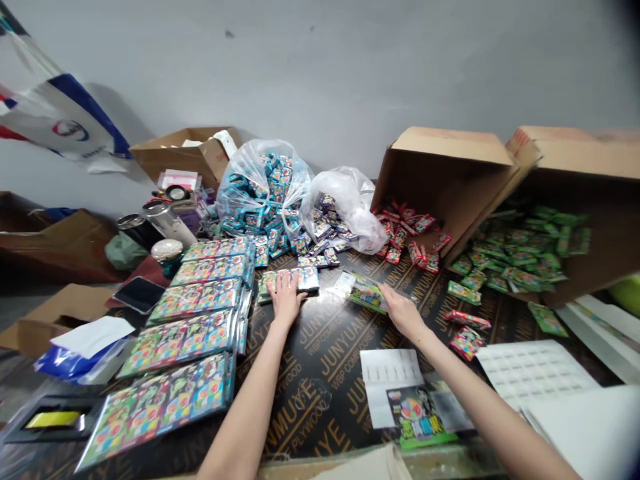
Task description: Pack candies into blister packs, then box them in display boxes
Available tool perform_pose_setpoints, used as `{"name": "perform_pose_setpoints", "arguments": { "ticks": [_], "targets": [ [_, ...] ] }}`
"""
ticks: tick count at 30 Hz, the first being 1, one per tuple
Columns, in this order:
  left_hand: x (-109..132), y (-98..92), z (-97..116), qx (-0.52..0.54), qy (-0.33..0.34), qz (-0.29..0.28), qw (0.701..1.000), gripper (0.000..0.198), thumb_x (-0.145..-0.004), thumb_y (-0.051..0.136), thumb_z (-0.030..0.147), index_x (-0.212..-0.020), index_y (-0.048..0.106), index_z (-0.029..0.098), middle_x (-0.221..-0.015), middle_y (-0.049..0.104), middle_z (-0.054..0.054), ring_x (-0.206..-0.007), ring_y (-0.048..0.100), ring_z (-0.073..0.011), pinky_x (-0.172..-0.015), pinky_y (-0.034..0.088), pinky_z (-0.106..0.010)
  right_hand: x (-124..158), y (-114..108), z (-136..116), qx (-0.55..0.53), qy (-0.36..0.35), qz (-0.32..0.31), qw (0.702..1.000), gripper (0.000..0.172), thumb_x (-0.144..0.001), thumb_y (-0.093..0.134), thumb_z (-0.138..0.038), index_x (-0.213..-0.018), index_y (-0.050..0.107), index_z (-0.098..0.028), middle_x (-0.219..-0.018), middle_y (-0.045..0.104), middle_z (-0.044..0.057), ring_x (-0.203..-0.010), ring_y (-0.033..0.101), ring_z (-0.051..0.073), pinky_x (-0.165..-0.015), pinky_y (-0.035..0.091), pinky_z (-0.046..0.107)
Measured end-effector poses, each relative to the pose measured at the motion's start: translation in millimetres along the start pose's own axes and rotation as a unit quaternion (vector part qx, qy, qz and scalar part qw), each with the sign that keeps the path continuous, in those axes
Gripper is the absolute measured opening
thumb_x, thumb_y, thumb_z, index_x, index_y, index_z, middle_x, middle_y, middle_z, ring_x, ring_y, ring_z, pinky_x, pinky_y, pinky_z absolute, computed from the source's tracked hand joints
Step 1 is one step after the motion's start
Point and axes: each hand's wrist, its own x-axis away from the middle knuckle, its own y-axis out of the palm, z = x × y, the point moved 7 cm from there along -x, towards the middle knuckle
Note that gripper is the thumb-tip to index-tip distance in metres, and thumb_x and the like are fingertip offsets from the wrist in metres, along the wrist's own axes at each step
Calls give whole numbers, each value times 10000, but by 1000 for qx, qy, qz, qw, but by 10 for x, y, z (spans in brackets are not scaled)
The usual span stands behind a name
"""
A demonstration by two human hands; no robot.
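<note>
Filled packs (195, 300) stacked left, loose packets (505, 267) plentiful far.
On the bench (320, 360), tipped boxes (450, 173) and bags (250, 167) at the far side spill loose packets, seemingly many left to handle; filled packs lie in five rows near left. Left hand (286, 297) lies flat, fingers open, on a pack (307, 279); right hand (403, 312) beside it, fingers gripping a clear pack (365, 291).

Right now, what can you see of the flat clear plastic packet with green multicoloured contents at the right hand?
The flat clear plastic packet is glossy, white at its left end, with green multicoloured print inside. It lies flat, slightly slanted, on the dark lettered plywood tabletop. The right hand covers its right end; a grip cannot be told.
</note>
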Motion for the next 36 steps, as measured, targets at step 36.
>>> {"name": "perform_pose_setpoints", "arguments": {
  "ticks": [36],
  "targets": [
    [1598,-361,535,666,-254,-279,643,319,-723,597,347,-958,634,134,-765,665,-28,-623,564,-127,-607,420,-229,120,-508,-1409,-465,-51,-47,883,645,-621,721,-361,-1201,466,-238,-938,582,21,-903,517,188,-866,361,351]
  ]
}}
